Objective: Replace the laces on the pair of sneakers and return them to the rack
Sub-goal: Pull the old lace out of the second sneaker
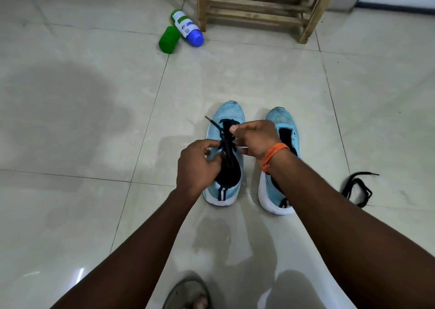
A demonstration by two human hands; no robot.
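Observation:
Two light blue sneakers with white soles stand side by side on the tiled floor, toes pointing away. Over the left sneaker (229, 113) both hands work a dark lace (226, 143). My left hand (196, 165) pinches the lace near the sneaker's tongue. My right hand (255, 138), with an orange thread band on the wrist, grips the lace higher up, and one lace end sticks out to the upper left. The right sneaker (281, 120) has no lace in its eyelets and is partly hidden behind my right forearm. A second dark lace (357, 188) lies loose on the floor to the right.
A wooden shoe rack (256, 9) stands at the back against the wall. A green bottle (169, 39) and a white bottle with a blue cap (188, 28) lie on the floor left of the rack. A foot in a sandal (188, 294) shows at the bottom edge.

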